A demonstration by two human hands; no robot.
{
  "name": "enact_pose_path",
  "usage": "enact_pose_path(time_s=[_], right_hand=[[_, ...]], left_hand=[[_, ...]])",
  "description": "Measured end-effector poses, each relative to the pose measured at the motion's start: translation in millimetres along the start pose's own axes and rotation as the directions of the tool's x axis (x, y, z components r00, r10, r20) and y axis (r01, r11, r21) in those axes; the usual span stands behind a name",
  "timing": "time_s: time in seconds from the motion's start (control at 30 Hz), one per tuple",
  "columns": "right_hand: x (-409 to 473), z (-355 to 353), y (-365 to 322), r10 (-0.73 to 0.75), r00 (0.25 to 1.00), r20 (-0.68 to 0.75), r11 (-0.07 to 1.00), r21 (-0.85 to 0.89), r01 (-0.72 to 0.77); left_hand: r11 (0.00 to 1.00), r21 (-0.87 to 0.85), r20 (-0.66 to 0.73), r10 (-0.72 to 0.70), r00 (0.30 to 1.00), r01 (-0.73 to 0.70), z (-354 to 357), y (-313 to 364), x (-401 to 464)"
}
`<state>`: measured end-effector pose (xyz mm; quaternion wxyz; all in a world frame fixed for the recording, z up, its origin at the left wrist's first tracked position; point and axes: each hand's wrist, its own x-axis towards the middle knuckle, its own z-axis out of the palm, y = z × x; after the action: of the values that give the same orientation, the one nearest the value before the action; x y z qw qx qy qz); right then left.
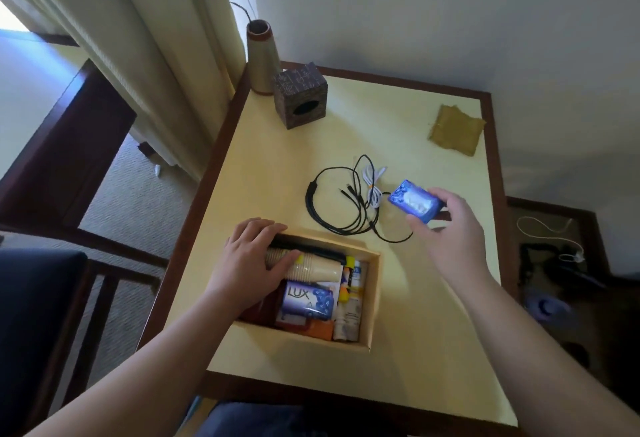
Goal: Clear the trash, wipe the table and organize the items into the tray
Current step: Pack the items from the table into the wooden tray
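Note:
A cream tray (374, 301) sits on the yellow table (433, 315), packed with a stack of paper cups (317, 268), a purple soap box (308, 299), small bottles (351, 308) and a dark item along its far wall. My left hand (251, 261) rests over the tray's far left corner, thumb on the cups. To the right, above the table, my right hand (446, 221) holds a blue soap packet (414, 201). Black cables (332, 201) and a white cable (373, 187) lie tangled beyond the tray.
A brown tissue box (299, 98) and a tall beige vase (259, 58) stand at the far left corner. An olive cloth (455, 130) lies at the far right. Curtains hang left; a dark chair (41, 315) stands beside the table.

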<state>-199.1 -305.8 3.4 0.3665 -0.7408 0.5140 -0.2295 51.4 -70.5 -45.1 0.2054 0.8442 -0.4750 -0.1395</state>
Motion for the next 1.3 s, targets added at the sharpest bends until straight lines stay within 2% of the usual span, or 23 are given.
enact_pose_path(time_s=[0.13, 0.27, 0.47, 0.67, 0.8, 0.93, 1.03, 1.13, 1.2, 1.3], right_hand=[[-77.2, -0.6, -15.7, 0.028, 0.998, 0.047, 0.998, 0.050, -0.031], [-133.7, 15.1, -18.7, 0.089, 0.993, 0.076, 0.995, -0.043, -0.085], [-162.6, 54.6, -26.0, 0.070, 0.997, -0.044, 0.961, -0.265, -0.079], [-150.2, 88.6, -40.6, 0.065, 0.978, -0.201, 0.846, -0.508, -0.160], [-147.6, 100.7, -45.7, 0.086, 0.970, -0.226, 0.741, -0.636, -0.214], [-152.5, 109.7, -48.3, 0.129, 0.977, -0.172, 0.656, -0.724, -0.214], [-157.5, 103.8, -51.2, 0.050, 0.990, -0.129, 0.696, -0.707, -0.127], [-161.4, 91.3, -47.4, -0.037, 0.999, 0.030, 0.682, -0.730, 0.047], [-161.1, 83.2, -45.6, 0.003, 0.985, 0.174, 0.655, -0.745, 0.130], [-155.8, 76.7, -45.5, 0.029, 0.971, 0.236, 0.623, -0.764, 0.167]], left_hand=[[1.000, -0.006, -0.012, 0.015, 1.000, -0.015, 0.9, 0.3, -0.9], [0.999, 0.008, -0.014, 0.044, 0.999, -0.044, 1.8, -2.3, -0.9], [0.999, 0.000, 0.018, 0.047, 0.999, -0.047, -0.9, -2.4, 0.1], [0.999, 0.011, 0.041, 0.048, 0.998, -0.048, -1.4, -4.3, -0.3], [0.998, 0.022, 0.046, 0.053, 0.998, -0.054, -2.6, -4.2, -0.9], [0.998, 0.027, 0.035, 0.058, 0.998, -0.059, -2.9, -4.5, -0.9], [0.997, 0.031, 0.036, 0.070, 0.997, -0.071, -2.4, -6.3, -0.8], [0.997, 0.027, 0.038, 0.072, 0.997, -0.073, -2.1, -8.4, -0.4], [0.997, 0.027, 0.042, 0.072, 0.996, -0.073, -1.5, -9.4, -0.3], [0.997, 0.012, 0.047, 0.073, 0.996, -0.074, -0.4, -10.5, 0.2]])
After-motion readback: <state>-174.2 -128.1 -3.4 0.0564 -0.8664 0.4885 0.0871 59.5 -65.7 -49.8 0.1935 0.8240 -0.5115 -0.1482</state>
